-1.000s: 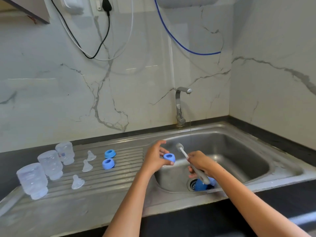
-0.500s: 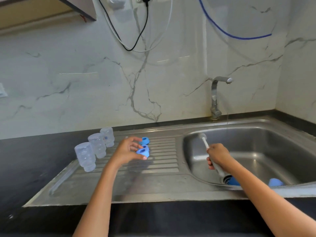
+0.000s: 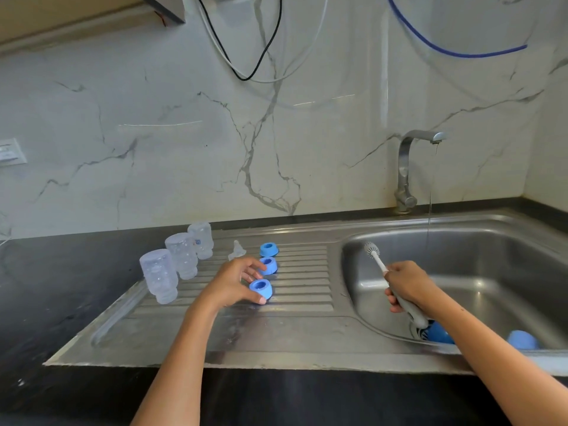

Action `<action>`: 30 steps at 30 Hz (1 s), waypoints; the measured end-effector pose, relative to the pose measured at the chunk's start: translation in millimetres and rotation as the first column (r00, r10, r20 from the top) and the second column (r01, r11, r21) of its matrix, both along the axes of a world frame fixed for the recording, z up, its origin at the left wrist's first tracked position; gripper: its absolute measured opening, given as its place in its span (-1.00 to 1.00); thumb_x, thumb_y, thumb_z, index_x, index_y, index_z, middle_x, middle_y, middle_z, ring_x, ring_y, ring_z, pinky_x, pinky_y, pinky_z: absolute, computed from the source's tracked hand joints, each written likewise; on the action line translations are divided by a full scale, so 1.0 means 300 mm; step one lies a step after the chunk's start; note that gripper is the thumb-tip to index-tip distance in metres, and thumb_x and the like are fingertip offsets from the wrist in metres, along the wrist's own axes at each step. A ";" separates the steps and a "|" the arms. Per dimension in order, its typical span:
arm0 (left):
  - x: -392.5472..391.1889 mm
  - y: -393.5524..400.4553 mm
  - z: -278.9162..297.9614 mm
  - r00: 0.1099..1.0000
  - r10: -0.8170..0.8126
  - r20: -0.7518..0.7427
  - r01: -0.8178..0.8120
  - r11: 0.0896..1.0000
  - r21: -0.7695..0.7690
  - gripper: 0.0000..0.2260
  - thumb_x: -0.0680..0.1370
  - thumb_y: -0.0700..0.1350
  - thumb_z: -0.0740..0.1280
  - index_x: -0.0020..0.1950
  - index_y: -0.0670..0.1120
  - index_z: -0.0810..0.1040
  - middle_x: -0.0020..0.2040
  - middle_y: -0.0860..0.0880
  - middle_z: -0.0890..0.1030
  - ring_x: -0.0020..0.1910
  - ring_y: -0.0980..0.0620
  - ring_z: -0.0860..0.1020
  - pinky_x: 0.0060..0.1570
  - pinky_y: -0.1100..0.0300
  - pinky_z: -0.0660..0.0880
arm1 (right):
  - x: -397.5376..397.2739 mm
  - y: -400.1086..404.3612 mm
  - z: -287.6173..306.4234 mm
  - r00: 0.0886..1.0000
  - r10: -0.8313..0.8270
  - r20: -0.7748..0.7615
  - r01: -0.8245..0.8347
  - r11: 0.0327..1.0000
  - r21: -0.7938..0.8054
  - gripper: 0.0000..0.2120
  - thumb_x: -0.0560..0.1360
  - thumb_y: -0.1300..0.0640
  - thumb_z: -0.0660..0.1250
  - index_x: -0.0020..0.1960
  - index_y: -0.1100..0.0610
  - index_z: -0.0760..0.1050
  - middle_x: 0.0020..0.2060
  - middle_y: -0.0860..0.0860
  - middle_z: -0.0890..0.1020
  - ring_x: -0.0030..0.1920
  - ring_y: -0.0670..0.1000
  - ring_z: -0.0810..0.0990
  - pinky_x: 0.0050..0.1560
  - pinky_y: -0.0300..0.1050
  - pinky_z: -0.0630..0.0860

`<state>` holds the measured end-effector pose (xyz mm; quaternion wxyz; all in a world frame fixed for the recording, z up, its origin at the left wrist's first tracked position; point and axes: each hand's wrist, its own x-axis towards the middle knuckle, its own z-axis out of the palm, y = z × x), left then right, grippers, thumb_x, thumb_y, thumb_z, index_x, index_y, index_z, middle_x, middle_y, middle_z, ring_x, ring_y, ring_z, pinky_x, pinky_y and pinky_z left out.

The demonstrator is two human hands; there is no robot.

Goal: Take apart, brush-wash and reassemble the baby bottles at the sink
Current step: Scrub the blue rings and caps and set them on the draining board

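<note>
Left hand lowered, fingers pinching blue ring, right hand gripping brush

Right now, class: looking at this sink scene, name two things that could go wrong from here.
1. The left hand is setting a blue ring on the ribbed, sloping drainboard; it could roll or slide away.
2. The three inverted bottles stand close together; a nudge from the arm may topple them.
</note>
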<state>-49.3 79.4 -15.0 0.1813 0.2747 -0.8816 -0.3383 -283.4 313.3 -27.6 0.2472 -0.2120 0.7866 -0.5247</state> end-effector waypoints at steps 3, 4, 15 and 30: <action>0.004 0.008 0.003 1.000 -0.003 -0.012 0.003 1.000 0.011 -0.42 0.10 -0.08 0.66 0.07 0.04 0.57 0.01 -0.01 0.62 0.03 0.05 0.58 0.03 0.25 0.51 | -0.001 -0.001 -0.001 1.000 0.011 0.003 -0.011 1.000 0.003 -0.84 0.63 0.28 0.06 0.11 0.20 0.40 -0.34 0.17 0.47 -0.46 0.02 0.43 -0.55 -0.19 0.47; 0.005 0.009 0.005 1.000 0.002 -0.029 -0.002 1.000 0.012 -0.40 0.08 -0.01 0.65 0.07 0.03 0.58 0.00 -0.01 0.63 0.01 0.05 0.58 0.02 0.26 0.51 | -0.003 0.000 -0.003 1.000 0.011 0.006 -0.011 1.000 0.000 -0.84 0.64 0.28 0.07 0.12 0.20 0.40 -0.34 0.17 0.47 -0.46 0.02 0.43 -0.55 -0.19 0.47; -0.243 0.159 0.048 0.983 -0.147 -0.112 0.139 0.987 -0.078 -0.89 0.53 -0.26 0.36 -0.04 -0.06 0.60 -0.15 0.06 0.62 -0.19 0.18 0.52 -0.11 0.40 0.41 | -0.144 0.071 0.026 0.978 -0.149 0.148 0.152 0.988 -0.012 -0.86 0.59 0.35 0.08 -0.05 0.33 0.40 -0.33 0.21 0.47 -0.45 0.06 0.44 -0.57 -0.20 0.44; -1.006 0.522 -0.056 0.898 -0.412 0.153 0.435 0.885 -0.165 -0.81 0.58 -0.28 0.25 0.11 -0.17 0.62 0.12 -0.10 0.62 0.12 -0.01 0.56 0.07 0.28 0.41 | -0.455 0.522 0.022 0.973 -0.144 0.181 0.159 0.985 -0.072 -0.78 0.63 0.17 0.15 0.20 0.19 0.48 -0.43 0.08 0.47 -0.62 -0.12 0.35 -0.61 -0.29 0.38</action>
